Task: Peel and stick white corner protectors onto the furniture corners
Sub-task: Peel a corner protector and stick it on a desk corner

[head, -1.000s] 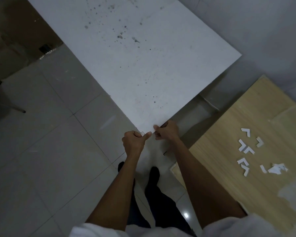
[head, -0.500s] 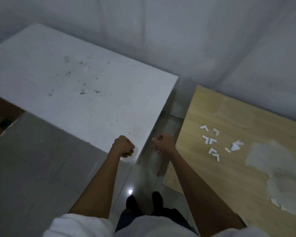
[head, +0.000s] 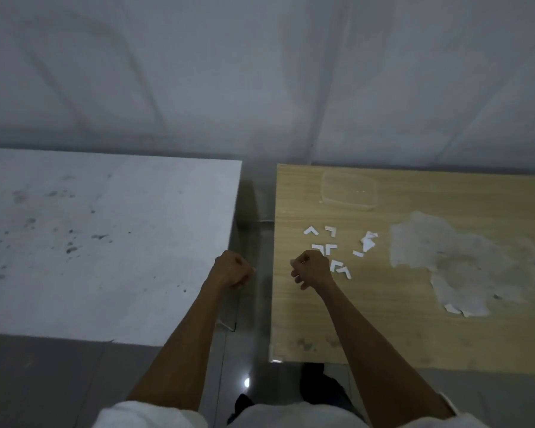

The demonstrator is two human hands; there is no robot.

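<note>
Grey wall [head: 260, 72] backs a white table [head: 105, 242] at left and a wooden table [head: 383, 319] at right. Protectors [head: 325, 249] lie scattered on the wood, centre-right. Left hand [head: 230, 270] is a closed fist, with nothing seen in it; right hand [head: 311, 268] is curled beside the protectors, and I cannot tell whether it holds anything.
</note>
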